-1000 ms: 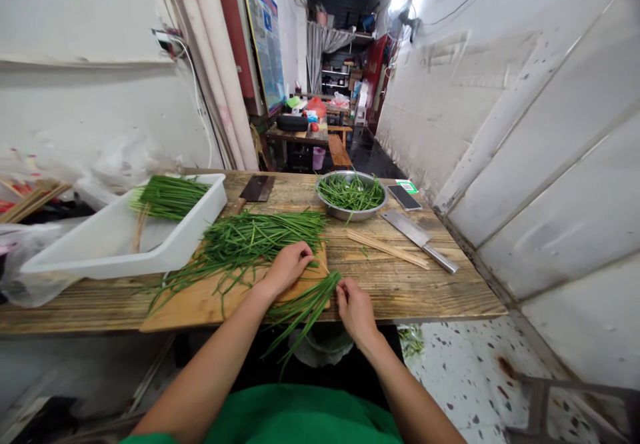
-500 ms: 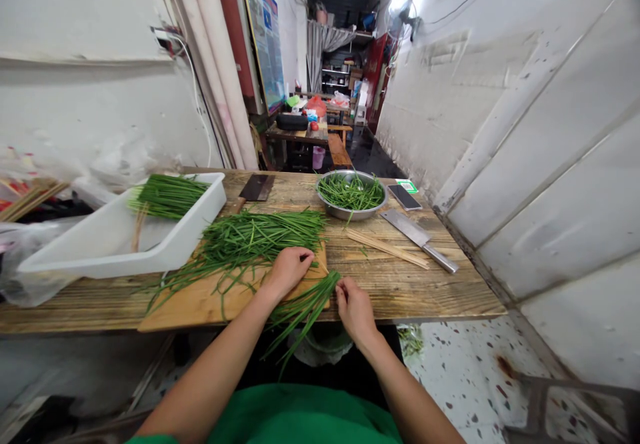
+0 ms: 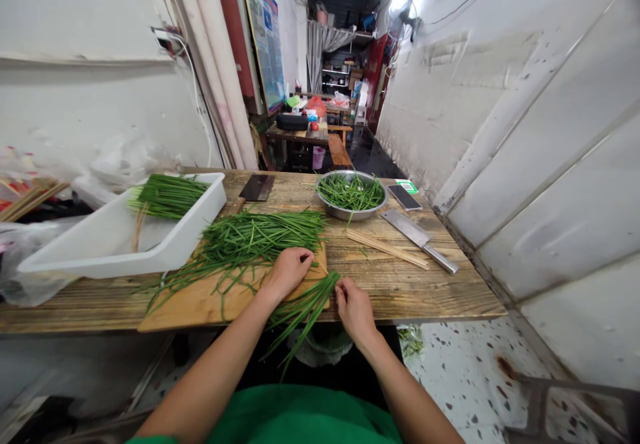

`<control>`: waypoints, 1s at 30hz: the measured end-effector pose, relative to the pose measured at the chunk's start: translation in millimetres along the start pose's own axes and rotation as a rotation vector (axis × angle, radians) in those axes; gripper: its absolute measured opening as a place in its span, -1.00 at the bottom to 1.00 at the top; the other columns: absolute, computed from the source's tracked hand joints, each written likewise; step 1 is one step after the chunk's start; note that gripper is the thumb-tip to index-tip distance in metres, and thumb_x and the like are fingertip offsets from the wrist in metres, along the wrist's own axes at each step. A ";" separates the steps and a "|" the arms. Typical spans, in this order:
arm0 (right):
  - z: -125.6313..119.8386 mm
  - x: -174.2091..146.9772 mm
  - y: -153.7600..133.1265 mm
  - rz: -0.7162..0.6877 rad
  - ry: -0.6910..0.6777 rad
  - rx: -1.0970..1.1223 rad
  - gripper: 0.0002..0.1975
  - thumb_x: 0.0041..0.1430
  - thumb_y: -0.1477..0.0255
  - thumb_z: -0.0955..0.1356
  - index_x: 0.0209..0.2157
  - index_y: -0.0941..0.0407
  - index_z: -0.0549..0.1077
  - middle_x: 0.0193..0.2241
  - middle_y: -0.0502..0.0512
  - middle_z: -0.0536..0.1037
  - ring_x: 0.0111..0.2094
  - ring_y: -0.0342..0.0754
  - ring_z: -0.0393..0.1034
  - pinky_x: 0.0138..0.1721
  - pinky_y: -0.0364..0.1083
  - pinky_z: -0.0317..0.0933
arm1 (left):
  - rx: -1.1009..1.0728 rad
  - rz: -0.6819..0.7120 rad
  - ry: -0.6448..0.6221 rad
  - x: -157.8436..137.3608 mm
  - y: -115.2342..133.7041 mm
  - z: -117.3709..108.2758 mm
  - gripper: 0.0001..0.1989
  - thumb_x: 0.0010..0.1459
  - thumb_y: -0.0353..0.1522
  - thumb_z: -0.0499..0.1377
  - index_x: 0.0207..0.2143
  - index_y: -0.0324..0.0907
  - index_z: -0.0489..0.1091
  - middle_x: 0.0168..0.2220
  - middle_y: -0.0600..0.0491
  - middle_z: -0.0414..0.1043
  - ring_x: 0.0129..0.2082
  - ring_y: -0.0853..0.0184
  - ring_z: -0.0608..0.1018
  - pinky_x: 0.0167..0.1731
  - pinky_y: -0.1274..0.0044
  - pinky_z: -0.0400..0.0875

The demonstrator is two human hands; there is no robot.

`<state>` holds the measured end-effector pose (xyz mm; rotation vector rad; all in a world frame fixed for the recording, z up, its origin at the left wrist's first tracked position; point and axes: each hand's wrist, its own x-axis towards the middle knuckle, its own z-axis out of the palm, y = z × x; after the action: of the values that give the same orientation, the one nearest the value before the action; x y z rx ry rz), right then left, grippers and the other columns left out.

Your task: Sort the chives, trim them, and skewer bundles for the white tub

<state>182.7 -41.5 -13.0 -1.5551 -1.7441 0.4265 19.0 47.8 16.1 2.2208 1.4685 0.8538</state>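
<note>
A small bunch of garlic chives [image 3: 310,301] hangs over the front edge of the wooden cutting board [image 3: 200,294]. My right hand [image 3: 355,305] is closed at the bunch's upper right end, with fingertips pinching it. To its left, my left hand [image 3: 290,271] rests above the board with thumb and fingers pinched; what they hold, if anything, is hidden. A short pale sliver, perhaps a skewer, shows between that hand and the bunch. Behind my left hand lies a large pile of chives [image 3: 260,234] on the board.
A steel bowl [image 3: 345,212] of chives stands at the back. Right of it are a phone [image 3: 404,197] and a cleaver [image 3: 413,231], with bamboo skewers [image 3: 385,247] nearby. Another cleaver [image 3: 257,188] lies behind the pile. At left, a white tray [image 3: 120,267] holds more chives.
</note>
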 end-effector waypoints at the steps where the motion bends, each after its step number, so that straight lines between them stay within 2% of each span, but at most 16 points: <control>1: -0.1 0.0 -0.1 0.001 -0.001 -0.003 -0.80 0.13 0.50 0.13 -0.43 0.11 0.34 -0.57 0.01 0.43 -0.55 -0.12 0.34 -0.47 -0.22 0.09 | 0.006 0.007 0.005 0.1 0.1 -0.1 -0.80 0.04 -0.41 0.03 -0.47 -0.19 0.45 -0.47 0.09 0.47 -0.46 0.40 0.44 -0.43 0.61 0.22; 10: 1.0 2.0 -0.3 0.007 0.009 -0.028 -0.80 0.12 0.50 0.14 -0.43 0.12 0.35 -0.57 0.02 0.45 -0.54 -0.12 0.35 -0.48 -0.22 0.07 | 0.024 0.064 0.060 -1.5 1.5 0.4 -0.82 0.06 -0.40 0.05 -0.43 -0.20 0.46 -0.46 0.08 0.45 -0.45 0.40 0.42 -0.39 0.60 0.23; 30: 0.3 0.6 -0.3 -0.008 0.001 0.017 -0.80 0.12 0.50 0.13 -0.42 0.12 0.35 -0.55 0.03 0.46 -0.51 -0.11 0.36 -0.45 -0.22 0.10 | -0.024 -0.019 0.045 -0.9 2.3 1.6 -0.81 0.02 -0.43 0.05 -0.48 -0.22 0.46 -0.51 0.08 0.44 -0.50 0.42 0.41 -0.44 0.61 0.22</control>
<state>182.3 -41.0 -12.8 -1.5354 -1.7414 0.4353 21.4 46.2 16.0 2.1801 1.4895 0.9163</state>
